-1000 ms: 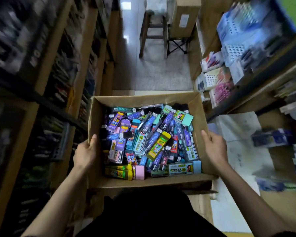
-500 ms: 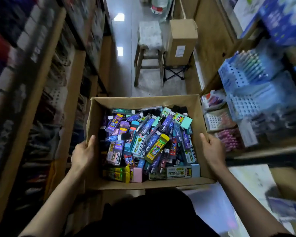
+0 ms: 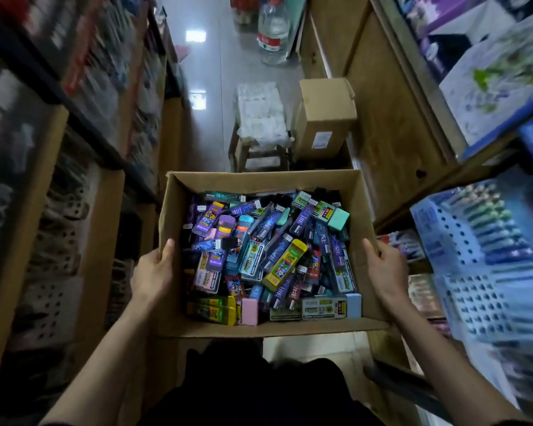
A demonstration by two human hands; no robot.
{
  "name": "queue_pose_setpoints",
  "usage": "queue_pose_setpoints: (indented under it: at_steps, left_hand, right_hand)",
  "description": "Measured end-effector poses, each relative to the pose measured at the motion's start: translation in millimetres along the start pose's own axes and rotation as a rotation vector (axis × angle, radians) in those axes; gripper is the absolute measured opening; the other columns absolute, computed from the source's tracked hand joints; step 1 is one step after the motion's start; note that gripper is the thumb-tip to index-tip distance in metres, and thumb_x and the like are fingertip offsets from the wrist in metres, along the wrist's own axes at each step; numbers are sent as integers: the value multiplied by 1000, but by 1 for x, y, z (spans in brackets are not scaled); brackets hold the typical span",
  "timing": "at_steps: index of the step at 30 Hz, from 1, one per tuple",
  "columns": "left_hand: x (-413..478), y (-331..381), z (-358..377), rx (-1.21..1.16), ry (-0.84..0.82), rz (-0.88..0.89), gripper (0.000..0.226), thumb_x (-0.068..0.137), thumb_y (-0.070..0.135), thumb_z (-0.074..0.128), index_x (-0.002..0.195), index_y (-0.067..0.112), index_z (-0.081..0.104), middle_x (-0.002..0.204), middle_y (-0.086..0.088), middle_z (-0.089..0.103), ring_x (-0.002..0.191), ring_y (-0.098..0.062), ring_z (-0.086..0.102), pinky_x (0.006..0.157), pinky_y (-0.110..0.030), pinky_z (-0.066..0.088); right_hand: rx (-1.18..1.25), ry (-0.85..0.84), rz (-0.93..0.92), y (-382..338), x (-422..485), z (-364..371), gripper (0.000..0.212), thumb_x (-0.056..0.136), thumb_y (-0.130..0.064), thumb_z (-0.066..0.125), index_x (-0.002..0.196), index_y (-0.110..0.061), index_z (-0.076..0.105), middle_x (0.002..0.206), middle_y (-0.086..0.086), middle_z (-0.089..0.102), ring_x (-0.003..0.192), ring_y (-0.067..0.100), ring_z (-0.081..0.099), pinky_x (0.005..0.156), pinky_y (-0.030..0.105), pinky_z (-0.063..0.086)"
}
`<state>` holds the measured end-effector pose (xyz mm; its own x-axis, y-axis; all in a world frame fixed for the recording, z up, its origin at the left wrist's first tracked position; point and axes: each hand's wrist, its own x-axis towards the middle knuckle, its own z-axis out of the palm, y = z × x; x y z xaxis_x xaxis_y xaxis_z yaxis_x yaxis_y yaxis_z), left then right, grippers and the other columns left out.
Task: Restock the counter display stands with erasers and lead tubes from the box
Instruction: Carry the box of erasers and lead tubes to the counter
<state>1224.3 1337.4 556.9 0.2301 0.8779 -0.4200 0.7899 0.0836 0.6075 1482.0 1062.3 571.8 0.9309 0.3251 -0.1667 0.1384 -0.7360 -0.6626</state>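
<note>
An open cardboard box (image 3: 259, 181) hangs in front of me, carried at waist height. It is full of a jumble of erasers and lead tubes (image 3: 271, 256) in purple, blue, yellow, pink and teal packs. My left hand (image 3: 153, 272) grips the box's left wall, thumb over the rim. My right hand (image 3: 386, 272) grips the right wall the same way. Blue perforated display stands (image 3: 474, 250) holding pens sit on the counter at the right, blurred.
I stand in a narrow aisle. Dark stocked shelves (image 3: 59, 149) line the left side; a wooden counter (image 3: 391, 133) runs along the right. Ahead on the floor stand a wooden stool (image 3: 259, 118), a closed carton (image 3: 325, 115) and a large water bottle (image 3: 273, 29).
The view has moved forward along the aisle and tilted up. The stool and carton now look nearer, and the counter stands have slid lower right. Both hands keep the same hold on the box.
</note>
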Motion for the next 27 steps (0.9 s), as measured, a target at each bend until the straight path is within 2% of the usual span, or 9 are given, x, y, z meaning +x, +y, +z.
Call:
queue_pose_setpoints:
  at_steps: [2,4,7,10,15,18,21,24,27]
  left_hand:
    - [36,27,0,21,-5,16,50,94,55,37,68,16,54,74,-9,59,77,-31,56,68,-37,40]
    - [73,55,0,17,-13,33,50,94,54,37,68,16,54,69,-4,57,74,-29,55,65,-35,37]
    - [124,92,0,44,-19,48,50,95,53,37,78,11,57,76,-9,60,77,-30,57,66,-35,37]
    - [174,127,3,50,-17,76,51,95,53,39,71,11,56,70,-6,59,72,-29,57,64,-35,38]
    - [257,187,15,105,-19,101,48,94,53,40,69,15,55,68,-6,56,71,-28,53,64,-35,35]
    - [299,227,19,114,-34,115,49,94,52,41,63,17,53,64,-2,54,67,-27,53,62,-35,35]
    - [341,269,21,131,-52,145,49,94,51,41,69,12,55,70,-9,58,76,-29,55,65,-36,37]
    - [385,310,25,132,-91,194,50,94,51,41,65,13,54,65,-4,56,75,-31,57,63,-37,38]
    - [431,354,33,138,-163,272,48,95,51,41,75,12,62,74,-11,64,79,-33,61,70,-41,44]
  right_hand:
    - [-6,11,31,-21,31,9,36,97,-29,48,64,-15,53,53,0,47,53,18,45,50,30,29]
    - [13,36,44,-42,64,17,40,97,-28,48,57,-19,46,48,-2,41,48,15,39,48,29,25]
    - [-12,69,63,-70,110,29,45,96,-26,51,53,-21,38,45,-4,35,43,12,32,45,28,21]
    - [11,84,96,-90,155,41,46,95,-27,52,53,-20,36,44,-5,33,41,10,30,42,27,21]
    - [67,85,145,-122,231,64,47,96,-26,51,53,-19,32,47,-3,31,46,14,29,51,28,22]
    - [68,79,162,-143,274,69,45,96,-26,51,55,-18,35,48,-1,33,48,15,30,50,28,23]
    - [68,82,197,-165,312,71,41,96,-27,49,59,-12,41,50,1,35,47,15,31,47,25,23]
    - [88,113,237,-180,347,77,42,97,-28,49,62,-5,46,53,5,39,48,17,33,50,28,28]
    - [83,157,292,-196,377,86,41,97,-29,48,66,-3,51,54,6,42,48,17,36,50,31,31]
